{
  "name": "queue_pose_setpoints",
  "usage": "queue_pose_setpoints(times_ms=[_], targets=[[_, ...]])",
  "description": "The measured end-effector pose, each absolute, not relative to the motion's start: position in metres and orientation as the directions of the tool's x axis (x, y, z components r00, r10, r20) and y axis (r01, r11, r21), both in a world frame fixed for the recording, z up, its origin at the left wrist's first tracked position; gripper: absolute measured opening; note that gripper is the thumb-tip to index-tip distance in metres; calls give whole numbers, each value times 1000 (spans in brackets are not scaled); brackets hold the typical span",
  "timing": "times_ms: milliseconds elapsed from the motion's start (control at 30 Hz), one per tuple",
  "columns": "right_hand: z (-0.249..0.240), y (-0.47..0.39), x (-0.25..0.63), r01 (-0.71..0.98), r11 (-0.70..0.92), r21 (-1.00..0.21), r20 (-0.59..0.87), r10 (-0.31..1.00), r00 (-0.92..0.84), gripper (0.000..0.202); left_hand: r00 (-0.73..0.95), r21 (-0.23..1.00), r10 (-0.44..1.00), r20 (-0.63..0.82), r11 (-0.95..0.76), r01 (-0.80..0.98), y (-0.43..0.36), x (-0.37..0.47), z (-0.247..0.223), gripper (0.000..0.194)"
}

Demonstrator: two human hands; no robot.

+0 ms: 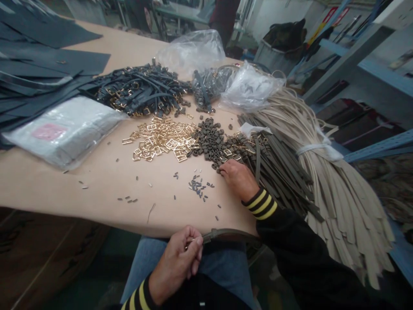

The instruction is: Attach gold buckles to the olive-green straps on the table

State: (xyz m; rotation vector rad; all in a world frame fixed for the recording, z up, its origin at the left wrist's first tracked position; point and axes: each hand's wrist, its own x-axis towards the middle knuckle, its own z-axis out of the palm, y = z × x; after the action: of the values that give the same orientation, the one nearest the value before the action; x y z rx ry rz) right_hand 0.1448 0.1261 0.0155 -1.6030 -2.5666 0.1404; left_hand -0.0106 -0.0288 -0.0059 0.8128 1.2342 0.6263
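Note:
My left hand is closed in front of the table edge, fingers pinched on the end of a dark olive strap that runs right along the edge. A bit of metal shows between its fingers. My right hand reaches to the near edge of a heap of small dark loops, its fingertips together at one loop. Whatever lies inside that pinch is too small to make out. Gold buckles are piled left of the loops. Tiny dark pieces lie scattered nearer me.
Olive straps and a tied bundle of beige strips lie at the right. Black straps with buckles, plastic bags and a wrapped white packet sit farther back and left. Blue shelving stands right.

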Motion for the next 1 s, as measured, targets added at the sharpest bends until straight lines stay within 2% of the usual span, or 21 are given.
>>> queue_pose_setpoints(times_ms=[233, 333, 533, 767, 867, 933, 1000], targets=[[19, 116, 140, 894, 443, 63, 46, 894, -446, 14, 241, 815, 795, -557, 579, -27, -28, -8, -5, 32], [19, 115, 139, 891, 441, 106, 28, 895, -446, 15, 242, 818, 800, -550, 574, -40, -30, -9, -6, 30], [24, 113, 138, 892, 430, 137, -2, 901, -434, 21, 267, 822, 804, -531, 565, -68, -31, -10, -7, 28], [25, 118, 131, 908, 406, 108, -28, 914, -405, 24, 260, 834, 816, -517, 548, -62, -32, -8, -7, 28], [30, 116, 133, 911, 413, 5, -19, 911, -413, 20, 220, 843, 829, -514, 535, -49, -33, -6, -6, 27], [38, 105, 137, 897, 407, -171, -3, 911, -413, 17, 200, 846, 834, -515, 532, -40, -34, -5, -5, 27], [48, 84, 143, 822, 395, -411, 25, 906, -423, 15, 196, 851, 838, -509, 524, -30, -35, -4, -4, 27]])
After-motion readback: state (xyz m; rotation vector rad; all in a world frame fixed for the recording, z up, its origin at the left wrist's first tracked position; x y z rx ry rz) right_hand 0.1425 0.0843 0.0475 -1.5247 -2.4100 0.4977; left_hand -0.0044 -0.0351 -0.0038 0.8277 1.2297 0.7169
